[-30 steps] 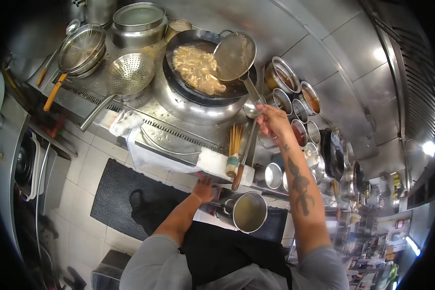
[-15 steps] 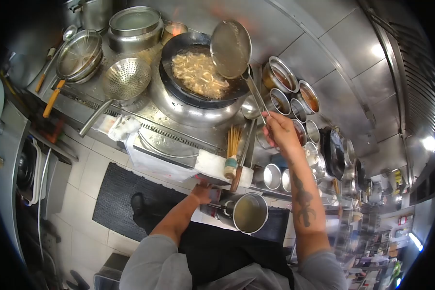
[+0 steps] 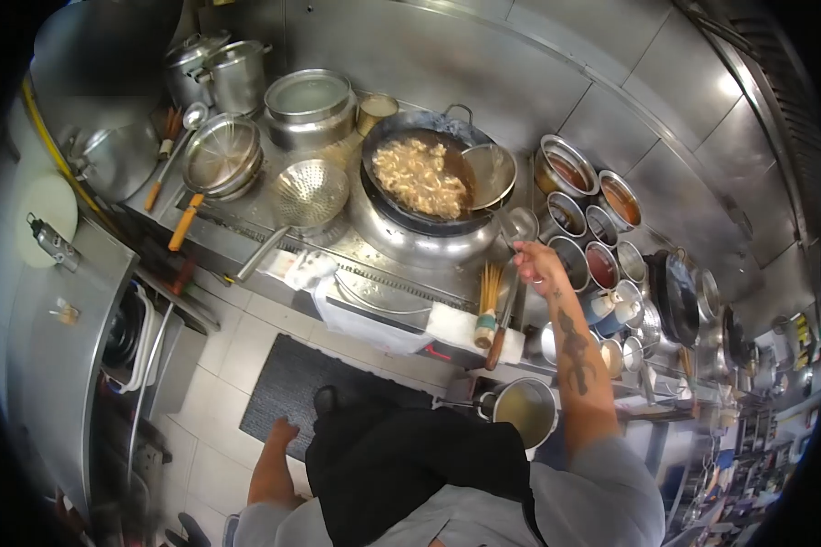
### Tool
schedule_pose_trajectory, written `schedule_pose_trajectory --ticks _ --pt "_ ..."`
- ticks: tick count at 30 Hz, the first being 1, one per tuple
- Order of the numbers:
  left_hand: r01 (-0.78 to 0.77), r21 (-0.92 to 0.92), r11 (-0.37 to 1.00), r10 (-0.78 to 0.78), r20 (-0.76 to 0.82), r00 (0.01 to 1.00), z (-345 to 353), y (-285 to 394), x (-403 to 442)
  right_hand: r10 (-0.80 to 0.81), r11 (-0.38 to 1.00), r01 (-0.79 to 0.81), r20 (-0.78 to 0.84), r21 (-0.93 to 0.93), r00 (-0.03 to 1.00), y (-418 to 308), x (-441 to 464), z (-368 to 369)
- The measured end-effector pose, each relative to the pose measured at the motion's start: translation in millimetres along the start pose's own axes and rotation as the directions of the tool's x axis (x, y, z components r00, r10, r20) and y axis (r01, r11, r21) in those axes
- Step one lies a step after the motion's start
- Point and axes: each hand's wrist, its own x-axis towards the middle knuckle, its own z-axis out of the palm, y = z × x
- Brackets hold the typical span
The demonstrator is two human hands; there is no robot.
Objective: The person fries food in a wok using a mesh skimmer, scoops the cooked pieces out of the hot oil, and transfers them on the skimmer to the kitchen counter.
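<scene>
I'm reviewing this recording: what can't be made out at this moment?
All in the head view:
Handle end of the mesh strainer: hidden by the right hand.
Any flame beneath the wok: hidden by the wok and steel surround.
Finger positions on the left hand: too small and blurred.
Background equipment, far right: blurred, too small.

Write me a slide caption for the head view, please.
The right hand holds a strainer at the wok of food, while the left hand hangs away from the stove.
</scene>
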Motion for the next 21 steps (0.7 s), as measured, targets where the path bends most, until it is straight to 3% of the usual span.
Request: schedule_pose_trajectory --ticks 3,5,6,7,8,9,10,11,14,15,19,21 --pt "0.030 -0.084 0.996 -0.036 -0.066 0.997 -9.5 -70.1 -24.7 0.063 0.988 -0.076 0.103 0.135 0.993 11.2 27.6 10.9" --pt "0.089 -0.045 0.995 -0.092 -0.075 0.993 -7.6 -98.1 -46.0 0.106 0.959 -0.151 0.190 0.240 0.976 19.5 40.8 22.7" --pt "0.120 -0.133 0.984 -0.132 -0.086 0.988 4.2 -116.4 -51.4 0.097 0.958 -0.144 0.194 0.248 0.976 23.1 44.2 30.2" --pt "-0.114 0.241 0.964 0.098 0.079 0.992 3.5 -126.4 -48.7 0.101 0.944 -0.164 0.224 0.287 0.969 26.7 47.4 37.3" --pt "-0.127 0.340 0.932 0.066 0.185 0.981 7.6 -130.6 -51.5 0.104 0.928 -0.186 0.254 0.322 0.961 30.1 49.6 43.4" --pt "0.109 0.067 0.992 -0.117 0.140 0.983 -1.3 -116.6 -73.4 0.096 0.913 -0.196 0.278 0.357 0.956 33.4 50.6 47.9" --pt "-0.141 0.202 0.969 0.135 0.045 0.990 15.9 -115.1 -66.2 0.092 0.913 -0.192 0.278 0.360 0.956 34.6 48.9 50.8" --pt "-0.143 0.203 0.969 0.137 0.043 0.990 11.2 -120.0 -61.8 0.080 0.900 -0.199 0.303 0.387 0.950 35.1 46.9 52.2" --pt "-0.136 0.065 0.989 0.133 0.041 0.990 18.3 -100.7 -9.8 0.058 0.887 -0.194 0.315 0.418 0.947 33.0 39.5 52.5" --pt "-0.136 0.020 0.991 0.135 0.042 0.990 12.3 -120.6 -34.6 0.055 0.888 -0.183 0.297 0.422 0.953 30.3 34.9 52.5" --pt "-0.149 -0.121 0.981 0.155 0.048 0.987 -9.3 -126.0 2.5 0.039 0.934 -0.090 0.152 0.346 0.988 16.3 14.9 58.1" --pt "0.097 -0.299 0.949 -0.069 0.103 0.992 -46.6 -109.1 4.3 0.013 0.962 -0.036 0.085 0.271 0.996 6.9 5.9 68.0"
